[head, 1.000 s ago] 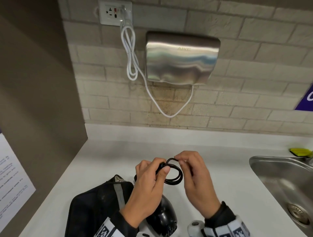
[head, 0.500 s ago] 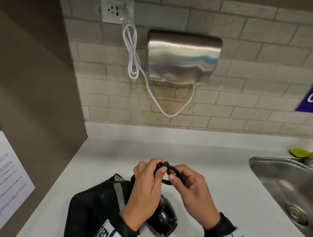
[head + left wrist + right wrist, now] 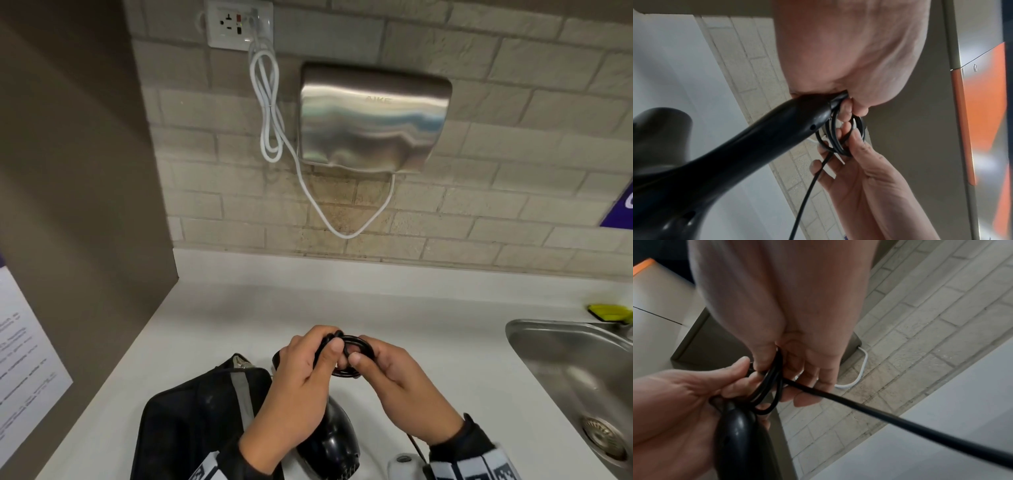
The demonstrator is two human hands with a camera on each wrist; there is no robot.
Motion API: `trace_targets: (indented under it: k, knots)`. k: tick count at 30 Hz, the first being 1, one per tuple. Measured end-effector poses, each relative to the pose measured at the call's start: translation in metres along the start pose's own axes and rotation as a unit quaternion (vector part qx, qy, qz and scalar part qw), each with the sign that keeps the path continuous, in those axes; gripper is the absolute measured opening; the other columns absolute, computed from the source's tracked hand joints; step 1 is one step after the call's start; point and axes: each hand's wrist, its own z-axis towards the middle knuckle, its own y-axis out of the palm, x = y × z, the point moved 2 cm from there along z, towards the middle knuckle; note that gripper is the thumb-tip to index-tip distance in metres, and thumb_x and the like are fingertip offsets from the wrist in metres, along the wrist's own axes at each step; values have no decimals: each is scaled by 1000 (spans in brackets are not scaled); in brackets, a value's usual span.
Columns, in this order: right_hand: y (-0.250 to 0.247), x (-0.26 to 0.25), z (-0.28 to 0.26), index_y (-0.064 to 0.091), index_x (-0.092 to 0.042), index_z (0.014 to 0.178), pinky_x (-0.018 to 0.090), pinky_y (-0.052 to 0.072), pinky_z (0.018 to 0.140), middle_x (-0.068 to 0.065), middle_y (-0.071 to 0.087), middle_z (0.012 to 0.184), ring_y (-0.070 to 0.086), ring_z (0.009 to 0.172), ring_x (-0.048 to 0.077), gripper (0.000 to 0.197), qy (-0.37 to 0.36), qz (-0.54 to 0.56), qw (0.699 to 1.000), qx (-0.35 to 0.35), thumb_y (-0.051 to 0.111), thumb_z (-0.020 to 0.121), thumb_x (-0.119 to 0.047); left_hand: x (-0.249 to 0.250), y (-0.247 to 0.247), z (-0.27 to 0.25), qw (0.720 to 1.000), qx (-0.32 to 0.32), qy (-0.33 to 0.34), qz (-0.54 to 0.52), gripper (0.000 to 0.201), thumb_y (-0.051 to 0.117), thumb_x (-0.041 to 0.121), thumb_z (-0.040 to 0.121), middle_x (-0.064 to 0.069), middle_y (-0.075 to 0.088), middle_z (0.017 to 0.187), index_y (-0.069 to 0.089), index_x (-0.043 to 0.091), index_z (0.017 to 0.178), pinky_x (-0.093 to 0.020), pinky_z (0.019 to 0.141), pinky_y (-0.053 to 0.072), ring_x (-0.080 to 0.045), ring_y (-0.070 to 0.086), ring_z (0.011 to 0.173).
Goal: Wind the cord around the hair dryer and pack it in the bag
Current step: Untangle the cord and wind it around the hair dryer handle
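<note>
My left hand (image 3: 308, 373) grips the handle end of the black hair dryer (image 3: 334, 442), whose body hangs below over the counter. The handle (image 3: 764, 138) shows from beneath in the left wrist view. Small loops of the black cord (image 3: 352, 346) sit at the handle's end, and my right hand (image 3: 387, 377) pinches them with thumb and fingers. In the right wrist view the cord (image 3: 879, 417) runs taut from the loops down to the lower right. The black bag (image 3: 191, 421) with a grey strap lies on the counter, left of the dryer.
A steel sink (image 3: 579, 370) is set in the white counter (image 3: 274, 318) at the right, with a yellow sponge (image 3: 609, 311) behind it. A steel wall dryer (image 3: 373, 116) with a white cable (image 3: 270, 113) hangs on the brick wall. A brown panel (image 3: 75, 192) bounds the left.
The cord loop has shrunk and been drawn in tight against the handle end. My right hand has moved left and closed up to my left hand.
</note>
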Motion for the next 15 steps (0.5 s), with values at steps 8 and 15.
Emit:
trace_targets:
  k: [8, 15]
  knots:
    - [32, 6, -16, 62, -23, 95, 17, 52, 73, -2, 53, 115, 63, 84, 7, 11, -188, -183, 924, 278, 64, 85, -20, -1, 2, 2, 999, 37, -15, -19, 34, 39, 59, 95, 9, 64, 79, 63, 35, 92, -27, 73, 42, -14, 55, 80]
    - [46, 3, -18, 64, -44, 95, 17, 48, 87, -12, 50, 131, 60, 105, 9, 12, -63, -182, 946, 262, 57, 87, -40, -5, 5, 0, 999, 47, -23, -4, 37, 38, 67, 90, 10, 68, 90, 62, 40, 98, -46, 89, 52, -24, 60, 101]
